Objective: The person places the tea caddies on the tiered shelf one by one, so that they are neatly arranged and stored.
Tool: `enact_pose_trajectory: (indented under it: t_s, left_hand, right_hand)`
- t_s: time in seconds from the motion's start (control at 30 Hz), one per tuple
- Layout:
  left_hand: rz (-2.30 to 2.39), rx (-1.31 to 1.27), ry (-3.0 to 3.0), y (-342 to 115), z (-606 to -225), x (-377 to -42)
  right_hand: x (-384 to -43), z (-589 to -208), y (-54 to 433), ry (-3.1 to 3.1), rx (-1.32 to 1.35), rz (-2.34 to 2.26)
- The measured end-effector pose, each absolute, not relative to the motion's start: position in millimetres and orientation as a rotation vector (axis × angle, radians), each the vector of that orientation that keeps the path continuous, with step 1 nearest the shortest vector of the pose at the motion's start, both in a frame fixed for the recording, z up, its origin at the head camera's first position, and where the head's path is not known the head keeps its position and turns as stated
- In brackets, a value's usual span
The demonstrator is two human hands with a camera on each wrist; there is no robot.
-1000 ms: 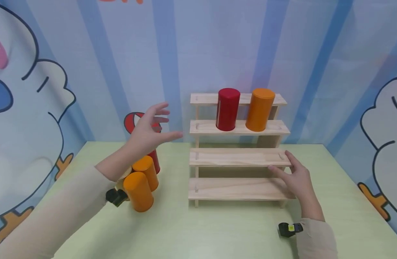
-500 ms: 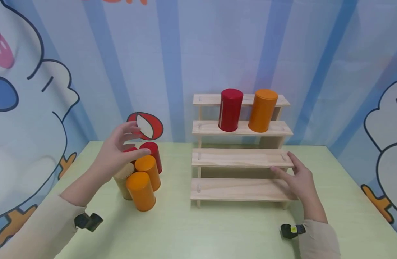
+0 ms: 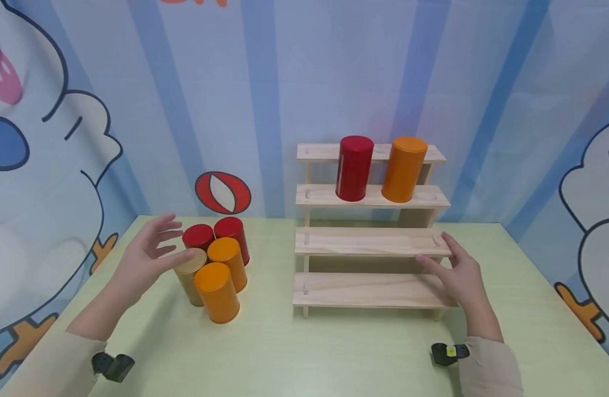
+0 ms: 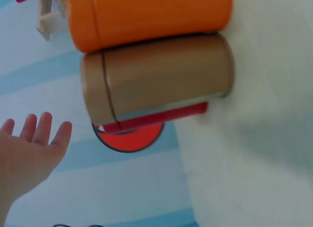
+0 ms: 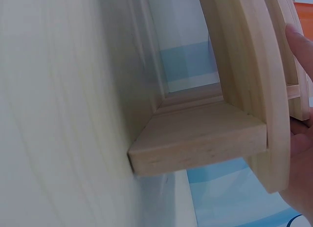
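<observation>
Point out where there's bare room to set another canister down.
Free: the bottom shelf and second-lowest shelf, left of the right hand; also the table between the five canisters and the wooden rack, and in front of the rack. Crowded: among those canisters, beside the left hand.

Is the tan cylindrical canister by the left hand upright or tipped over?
Upright. In the head view, the tan cylindrical canister stands on the pale green tabletop, its round lid facing up.

Beige sleeves (image 3: 490, 366), black wrist cameras (image 3: 118, 368)
</observation>
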State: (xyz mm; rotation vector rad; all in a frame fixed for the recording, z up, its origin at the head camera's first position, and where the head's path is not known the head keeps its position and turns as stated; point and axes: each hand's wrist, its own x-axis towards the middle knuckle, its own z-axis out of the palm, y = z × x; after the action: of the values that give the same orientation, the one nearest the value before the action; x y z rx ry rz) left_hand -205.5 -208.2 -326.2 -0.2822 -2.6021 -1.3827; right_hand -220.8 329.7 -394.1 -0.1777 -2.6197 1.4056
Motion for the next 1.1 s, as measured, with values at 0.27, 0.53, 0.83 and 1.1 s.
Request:
enact_pose_trajectory:
  t_s: [0.27,0.53,0.83,1.1]
  left_hand:
    - [-1.450,-0.271,-2.685,-233.8,-354.8,-208.8]
    - [-1.508,-0.231,-2.763,-241.6,-375.8,-212.9]
    - [-1.564,-0.214,-2.798,-241.6,-389.3,-217.1]
    - [-1.630,-0.222,-2.791,-240.5,-398.0,-222.3]
  right_hand:
    - [-221.9,-394.1,331.3,-2.617,-0.164,1.408]
    - [-222.8,-395.7,330.9,-2.615,-0.176,1.402]
    - [-222.8,-396.1,330.2,-2.615,-0.187,1.398]
    - [-223.2,-396.0,330.6,-2.617,-0.184,1.392]
